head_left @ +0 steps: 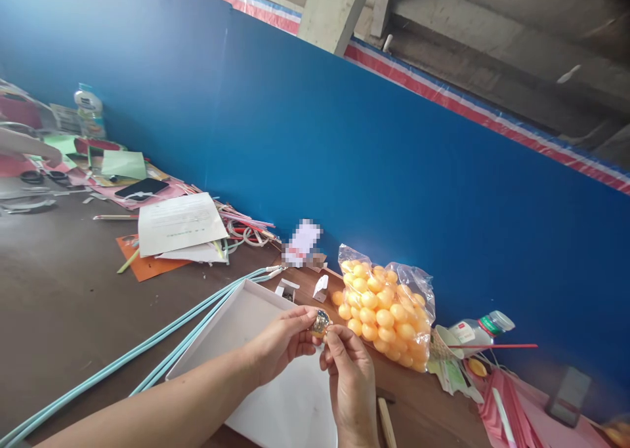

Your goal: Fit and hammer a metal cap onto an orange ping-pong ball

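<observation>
My left hand (pixel 290 336) pinches a small round shiny metallic object (pixel 321 323) between thumb and fingers. Close against it on the right, my right hand (pixel 347 363) has its thumb and index finger pressed together at the object's edge; whether they grip the object itself or something tiny is too small to tell. Both hands are above a shallow white tray (pixel 295 402) on the brown table. Just beyond them stand a small open white box (pixel 287 289) and another small white piece (pixel 321 288).
A clear bag of orange balls (pixel 386 310) lies right of the hands. Light blue cords (pixel 172 330) run left of the tray. Papers (pixel 180 225) lie farther left, a bottle (pixel 485 330) at right, a wooden handle (pixel 386 422) near the front. Another person's hand (pixel 46 153) shows far left.
</observation>
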Demonstrator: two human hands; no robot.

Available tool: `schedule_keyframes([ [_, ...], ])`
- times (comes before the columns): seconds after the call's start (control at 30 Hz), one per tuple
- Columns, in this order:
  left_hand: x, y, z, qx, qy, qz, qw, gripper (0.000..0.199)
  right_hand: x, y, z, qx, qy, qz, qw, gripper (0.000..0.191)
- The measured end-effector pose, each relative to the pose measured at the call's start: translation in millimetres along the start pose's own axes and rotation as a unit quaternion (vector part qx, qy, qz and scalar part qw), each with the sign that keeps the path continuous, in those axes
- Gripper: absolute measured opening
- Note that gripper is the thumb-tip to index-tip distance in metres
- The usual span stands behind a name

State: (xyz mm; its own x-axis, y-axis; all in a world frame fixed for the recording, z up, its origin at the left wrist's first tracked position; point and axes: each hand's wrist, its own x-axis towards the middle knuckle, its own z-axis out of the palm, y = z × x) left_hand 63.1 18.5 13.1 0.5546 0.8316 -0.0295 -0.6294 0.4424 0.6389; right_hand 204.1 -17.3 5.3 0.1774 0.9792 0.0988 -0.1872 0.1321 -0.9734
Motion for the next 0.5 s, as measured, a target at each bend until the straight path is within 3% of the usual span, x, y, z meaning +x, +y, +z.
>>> schedule_keyframes([
  [0.5, -0.5, 0.2, 2.4, -0.014, -0.007, 0.002, 1.0, 0.021, -0.4, -2.4, 0.9, 0.049, -0.019, 0.027, 0.998, 0.015],
])
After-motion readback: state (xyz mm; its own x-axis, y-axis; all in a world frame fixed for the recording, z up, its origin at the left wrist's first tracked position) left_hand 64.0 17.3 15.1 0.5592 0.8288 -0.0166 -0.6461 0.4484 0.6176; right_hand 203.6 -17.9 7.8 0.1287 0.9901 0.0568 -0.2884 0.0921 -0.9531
